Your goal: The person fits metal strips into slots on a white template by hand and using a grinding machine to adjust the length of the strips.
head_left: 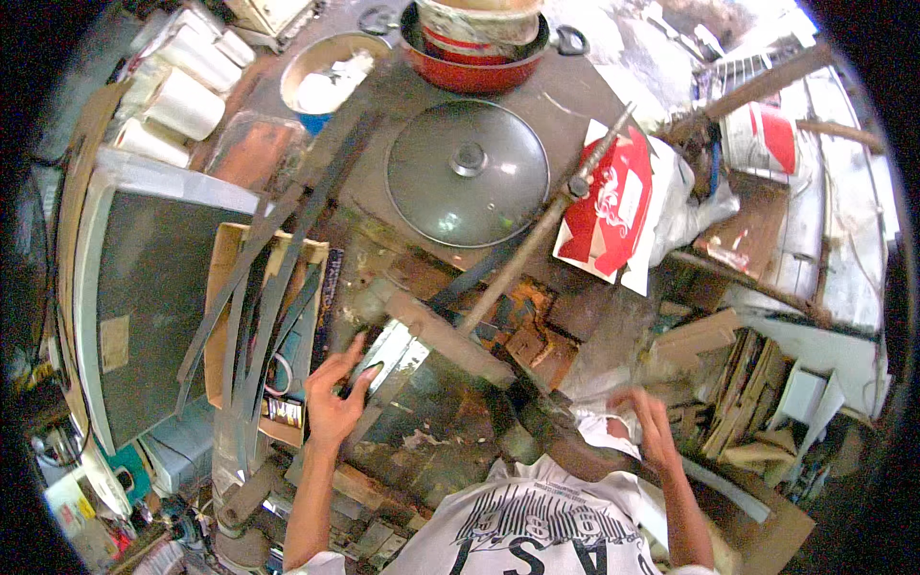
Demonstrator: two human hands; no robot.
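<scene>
White shirt (556,513) shows below left fingers (359,391) pinching a silvery piece (399,351).

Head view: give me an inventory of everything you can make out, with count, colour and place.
Glass lid: one, grey, upper middle
Pan: one, red, top middle
Bucket: at least one, whitish, in the pan
Bowl: one, tan, left of the pan
Printed cardboard: one, red and white, right of the lid
Rod: one, brownish, centre to upper right
Strips: several, dark grey, centre left
Carton: one, brown, under the strips
Framed panel: one, grey and white, left
Cardboard scraps: several, brown, right
Metal piece: one, silver, in the left grip
Shirt: one, white, bottom
Left hand: one, bare, left of centre
Right hand: one, bare, lower right
</scene>
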